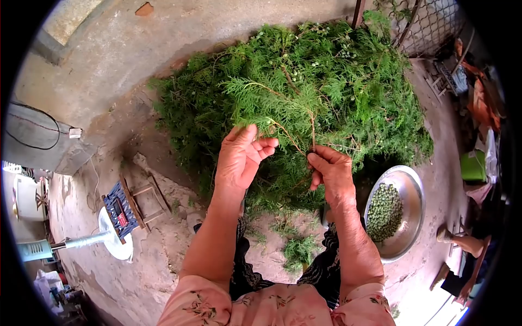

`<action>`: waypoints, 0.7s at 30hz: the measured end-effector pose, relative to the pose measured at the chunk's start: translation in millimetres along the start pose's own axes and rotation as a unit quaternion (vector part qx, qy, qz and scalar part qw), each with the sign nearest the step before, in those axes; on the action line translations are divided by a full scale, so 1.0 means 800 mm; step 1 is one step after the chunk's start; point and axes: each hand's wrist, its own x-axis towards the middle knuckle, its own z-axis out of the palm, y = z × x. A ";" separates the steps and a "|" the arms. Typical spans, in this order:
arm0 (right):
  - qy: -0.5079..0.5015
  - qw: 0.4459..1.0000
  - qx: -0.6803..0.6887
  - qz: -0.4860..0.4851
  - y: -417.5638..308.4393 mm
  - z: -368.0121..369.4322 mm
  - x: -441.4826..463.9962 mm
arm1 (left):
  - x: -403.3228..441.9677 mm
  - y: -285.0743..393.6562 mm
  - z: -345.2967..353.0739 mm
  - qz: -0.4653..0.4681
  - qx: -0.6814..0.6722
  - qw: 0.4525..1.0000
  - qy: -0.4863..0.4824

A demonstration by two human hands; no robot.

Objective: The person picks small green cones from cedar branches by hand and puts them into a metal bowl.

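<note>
My right hand [333,169] is closed, its thumb and fingers pinching the brown stem of a feathery evergreen branch [293,111]. The branch forks above that grip and spreads up and to the left. Beside its left fork is my left hand [243,155], fingers half curled and apart, with nothing visible in the palm. A small pale green cone [270,120] sits on the sprig just above those fingers. Behind both hands lies a large heap of cut evergreen branches [375,103], with more cones among the leaves. To the right, a metal basin [414,201] holds many small green cones [385,213].
At the left, a small stool with a woven seat [120,209] stands near a white fan [111,236]. Loose sprigs [300,251] lie on the floor between my legs. Another person's leg [468,244] shows at the right, below a green bag [473,165].
</note>
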 end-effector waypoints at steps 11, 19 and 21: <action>-0.019 1.000 -0.015 -0.008 0.002 0.004 -0.003 | -0.004 0.011 0.010 -0.044 -0.130 0.985 -0.102; -0.019 0.999 -0.042 -0.021 0.001 0.008 -0.006 | 0.000 0.003 -0.003 -0.032 -0.044 0.990 -0.126; -0.022 0.999 -0.039 -0.023 0.003 0.008 -0.007 | 0.002 0.003 -0.007 -0.051 -0.012 0.990 -0.127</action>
